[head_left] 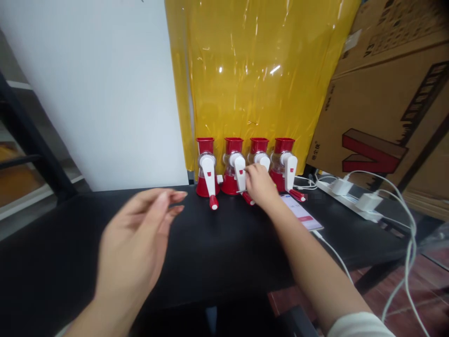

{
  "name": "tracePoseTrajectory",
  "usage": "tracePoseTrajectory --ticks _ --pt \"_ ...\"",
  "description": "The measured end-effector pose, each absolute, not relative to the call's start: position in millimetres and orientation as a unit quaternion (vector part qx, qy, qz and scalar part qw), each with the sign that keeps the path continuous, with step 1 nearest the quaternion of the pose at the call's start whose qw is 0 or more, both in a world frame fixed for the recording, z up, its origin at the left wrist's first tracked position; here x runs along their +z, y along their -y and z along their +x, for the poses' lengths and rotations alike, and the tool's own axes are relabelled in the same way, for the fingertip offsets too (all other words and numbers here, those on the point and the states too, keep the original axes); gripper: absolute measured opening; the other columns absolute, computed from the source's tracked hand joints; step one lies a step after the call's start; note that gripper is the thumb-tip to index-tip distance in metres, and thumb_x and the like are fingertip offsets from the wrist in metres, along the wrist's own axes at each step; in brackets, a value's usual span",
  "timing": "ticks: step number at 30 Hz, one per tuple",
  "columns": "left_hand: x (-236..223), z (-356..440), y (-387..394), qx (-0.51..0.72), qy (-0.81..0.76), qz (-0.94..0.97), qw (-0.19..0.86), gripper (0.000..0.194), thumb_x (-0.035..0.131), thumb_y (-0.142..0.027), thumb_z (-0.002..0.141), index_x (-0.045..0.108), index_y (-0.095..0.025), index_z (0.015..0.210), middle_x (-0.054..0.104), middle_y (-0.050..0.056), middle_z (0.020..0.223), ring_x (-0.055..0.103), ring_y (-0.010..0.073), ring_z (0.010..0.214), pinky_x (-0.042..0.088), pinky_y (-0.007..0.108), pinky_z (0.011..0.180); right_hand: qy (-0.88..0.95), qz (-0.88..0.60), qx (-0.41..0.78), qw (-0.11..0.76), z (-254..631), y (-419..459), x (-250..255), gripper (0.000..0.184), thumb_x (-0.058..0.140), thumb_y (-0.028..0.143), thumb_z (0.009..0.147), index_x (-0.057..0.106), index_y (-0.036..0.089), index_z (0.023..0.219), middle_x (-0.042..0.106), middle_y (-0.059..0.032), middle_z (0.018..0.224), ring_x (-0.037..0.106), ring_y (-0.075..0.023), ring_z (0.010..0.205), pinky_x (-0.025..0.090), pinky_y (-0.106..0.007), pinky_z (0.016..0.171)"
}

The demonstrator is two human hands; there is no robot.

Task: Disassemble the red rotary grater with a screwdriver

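Several red and white hand-crank grinders stand in a row at the back of the black table point(217, 243), against a yellow plastic sheet point(256, 75). My right hand point(258, 185) reaches to the third grinder point(258, 157) from the left, fingers closed around its white crank. The second grinder point(234, 166) stands just left of that hand. The leftmost grinder point(206, 168) and the rightmost grinder point(286, 164) stand untouched. My left hand point(138, 238) hovers over the near left of the table, fingers loosely spread, holding nothing.
A phone point(301, 213) with a lit screen lies on the table beside my right forearm, a white cable running from it. A power strip point(351, 199) with white chargers sits at the right. Cardboard boxes point(389, 107) stack behind it. A dark shelf frame point(24, 135) stands at left.
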State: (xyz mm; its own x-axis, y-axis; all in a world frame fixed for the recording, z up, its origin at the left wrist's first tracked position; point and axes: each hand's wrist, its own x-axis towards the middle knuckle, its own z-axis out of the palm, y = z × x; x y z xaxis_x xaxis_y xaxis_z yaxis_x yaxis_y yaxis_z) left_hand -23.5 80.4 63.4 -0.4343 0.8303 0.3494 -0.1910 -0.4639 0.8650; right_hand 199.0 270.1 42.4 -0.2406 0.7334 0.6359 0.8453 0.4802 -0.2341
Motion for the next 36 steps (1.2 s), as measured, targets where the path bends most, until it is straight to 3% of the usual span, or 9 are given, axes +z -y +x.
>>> tracePoseTrajectory --ticks 4,7,17,26,32,36 --pt "72 -19 -119 0.716 -0.401 0.401 0.407 0.029 0.091 -0.038 0.067 0.079 -0.019 0.086 0.077 0.007 0.092 0.07 0.0209 0.094 0.057 0.025 0.073 0.761 -0.625 -0.087 0.15 231 -285 43 0.032 0.043 0.006 0.091 0.063 0.009 0.116 0.064 -0.0192 0.112 0.059 -0.0292 0.109 0.046 -0.039 0.09" --pt "66 -23 -126 0.699 -0.413 0.401 0.424 0.032 0.091 -0.039 0.066 0.08 -0.019 0.089 0.078 0.007 0.094 0.071 0.0179 0.092 0.055 0.021 0.071 0.758 -0.634 -0.105 0.111 240 -290 40 0.032 0.047 0.006 0.09 0.064 0.011 0.116 0.062 -0.0186 0.116 0.057 -0.0297 0.112 0.045 -0.037 0.089" --pt "51 -37 -165 0.648 -0.461 0.409 0.448 0.032 0.089 -0.038 0.067 0.08 -0.017 0.089 0.078 0.01 0.1 0.068 0.0163 0.091 0.05 0.023 0.071 0.764 -0.633 -0.103 0.069 237 -290 37 0.034 0.049 0.009 0.088 0.065 0.012 0.118 0.057 -0.0196 0.121 0.055 -0.032 0.116 0.046 -0.041 0.089" --pt "50 -39 -232 0.6 -0.536 0.464 0.37 0.014 0.08 -0.027 0.068 0.073 -0.016 0.074 0.076 0.008 0.083 0.07 0.0179 0.081 0.048 0.024 0.064 0.759 -0.637 -0.116 0.067 233 -286 37 0.037 0.045 0.008 0.089 0.068 0.009 0.117 0.056 -0.0233 0.122 0.05 -0.0324 0.118 0.045 -0.043 0.091" --pt "49 -49 -277 0.621 -0.55 0.474 0.295 0.028 0.088 -0.034 0.06 0.069 -0.015 0.069 0.073 0.007 0.071 0.068 0.0192 0.07 0.049 0.026 0.057 0.748 -0.642 -0.133 0.102 232 -287 34 0.036 0.052 0.01 0.085 0.066 0.012 0.118 0.055 -0.0207 0.121 0.048 -0.0319 0.116 0.043 -0.042 0.09" --pt "50 -59 -303 0.666 -0.537 0.477 0.199 0.028 0.076 -0.041 0.077 0.075 -0.014 0.085 0.078 0.011 0.089 0.073 0.0244 0.088 0.055 0.029 0.068 0.744 -0.645 -0.134 0.112 233 -288 34 0.036 0.055 0.011 0.084 0.065 0.014 0.119 0.055 -0.0198 0.121 0.048 -0.0312 0.115 0.041 -0.042 0.09"
